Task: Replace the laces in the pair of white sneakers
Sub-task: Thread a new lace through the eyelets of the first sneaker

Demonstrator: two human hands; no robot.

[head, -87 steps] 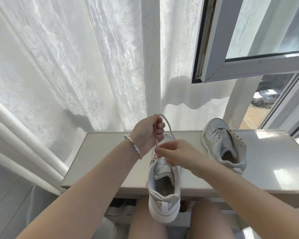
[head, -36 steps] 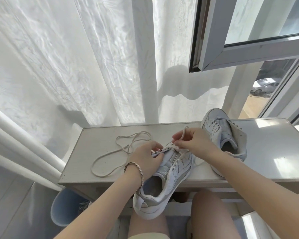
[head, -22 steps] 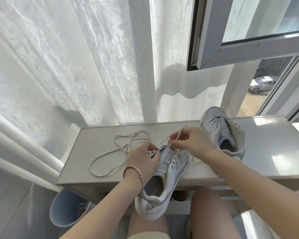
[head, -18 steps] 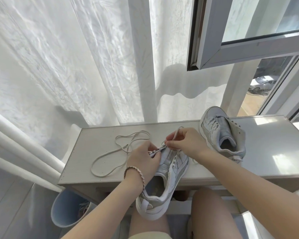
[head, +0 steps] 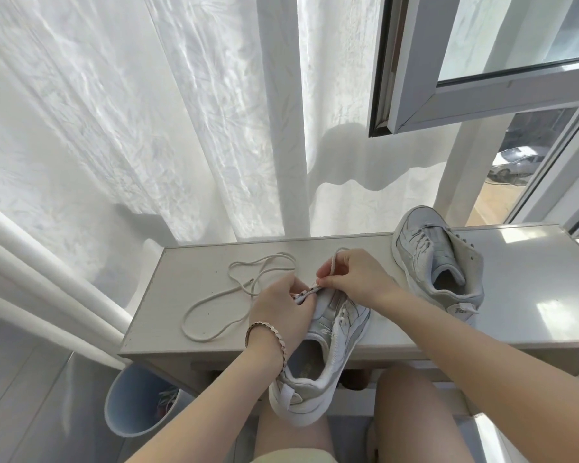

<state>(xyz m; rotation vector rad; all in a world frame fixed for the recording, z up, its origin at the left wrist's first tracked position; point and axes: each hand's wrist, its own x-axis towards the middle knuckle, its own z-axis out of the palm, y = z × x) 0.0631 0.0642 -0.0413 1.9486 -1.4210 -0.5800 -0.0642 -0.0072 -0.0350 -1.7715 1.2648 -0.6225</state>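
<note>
Head view: sneaker [head: 331, 332] lies heel toward the person; left hand [head: 281, 305] grips its eyelet row, right hand [head: 355, 279] alongside pinches the lace [head: 334, 257] above it

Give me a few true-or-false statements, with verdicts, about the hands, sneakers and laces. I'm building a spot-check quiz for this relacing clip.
1. The right hand pinches a lace loop at the front of the near sneaker. True.
2. The second sneaker lies on the floor. False: it sits on the table, to the right of the hands.
3. A loose lace lies on the table, left of the hands. True.
4. The left hand rests flat on the table, away from the shoes. False: it grips the front of the near sneaker, and a bracelet is on its wrist.
</note>
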